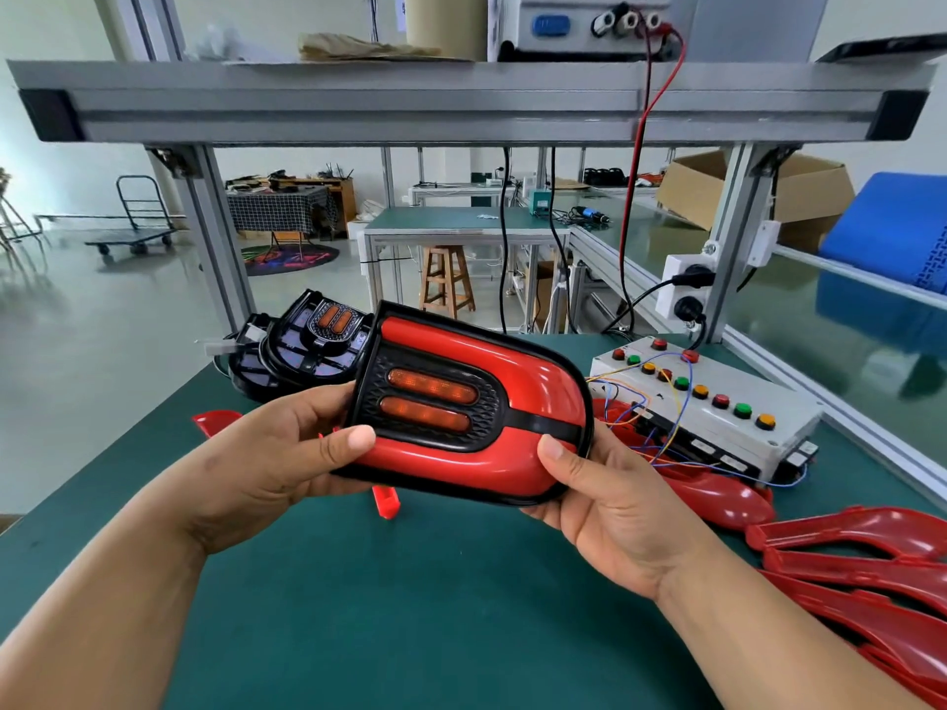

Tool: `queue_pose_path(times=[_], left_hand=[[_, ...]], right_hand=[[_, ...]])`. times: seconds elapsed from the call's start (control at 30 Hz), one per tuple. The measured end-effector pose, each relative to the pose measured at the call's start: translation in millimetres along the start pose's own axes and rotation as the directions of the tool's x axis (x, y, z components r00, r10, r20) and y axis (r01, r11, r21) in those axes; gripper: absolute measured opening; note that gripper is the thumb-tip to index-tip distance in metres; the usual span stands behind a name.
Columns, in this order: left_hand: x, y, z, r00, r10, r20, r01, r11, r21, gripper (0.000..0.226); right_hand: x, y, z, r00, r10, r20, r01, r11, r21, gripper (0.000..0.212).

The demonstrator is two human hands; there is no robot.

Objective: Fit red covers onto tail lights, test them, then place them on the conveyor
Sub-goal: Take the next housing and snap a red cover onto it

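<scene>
I hold a tail light point(461, 407) above the green bench, its glossy red cover seated in a black housing around two orange lenses. My left hand point(276, 453) grips its left end, thumb on the red cover. My right hand point(604, 499) grips the right end, thumb near the black bar. Behind it on the bench lie bare black tail lights point(302, 345) without covers. Loose red covers point(861, 566) are piled at the right. A white test box point(717, 417) with red, green and yellow buttons and coloured wires sits right of the held light. The green conveyor point(845, 325) runs along the right.
An aluminium frame shelf point(461, 102) spans overhead with a power supply point(589, 23) and red and black leads hanging down. A small red piece point(385, 499) and a red cover fragment point(215, 420) lie on the mat. A blue crate point(891, 222) and a cardboard box point(727, 192) stand beyond the conveyor.
</scene>
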State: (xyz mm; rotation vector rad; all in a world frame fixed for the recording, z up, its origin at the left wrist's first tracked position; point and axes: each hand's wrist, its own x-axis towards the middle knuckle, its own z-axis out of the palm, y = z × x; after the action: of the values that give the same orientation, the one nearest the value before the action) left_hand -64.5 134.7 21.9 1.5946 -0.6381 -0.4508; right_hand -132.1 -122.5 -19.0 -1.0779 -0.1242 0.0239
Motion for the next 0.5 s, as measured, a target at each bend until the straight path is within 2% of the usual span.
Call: queue_pose_path(times=[0.1,0.23,0.5], left_hand=[[-1.1,-0.3,-2.5,0.999,-0.001,0.046,0.002,0.999,-0.032,0.067],[0.3,-2.4,-1.2,1.000,0.005,0.019,-0.003,0.997,-0.077,0.051],[1.9,-3.6,2.1,1.000,0.001,-0.006,-0.002,0.999,-0.049,0.053]], right_hand=[[-0.2,-1.5,-2.4,1.000,0.007,0.018,-0.007,1.000,0.011,0.043],[-0.3,-2.9,-3.9,0.999,0.021,0.033,-0.022,0.999,0.028,0.041],[0.1,-1.6,-6.2,1.000,0.024,0.016,-0.024,0.999,0.026,0.036]])
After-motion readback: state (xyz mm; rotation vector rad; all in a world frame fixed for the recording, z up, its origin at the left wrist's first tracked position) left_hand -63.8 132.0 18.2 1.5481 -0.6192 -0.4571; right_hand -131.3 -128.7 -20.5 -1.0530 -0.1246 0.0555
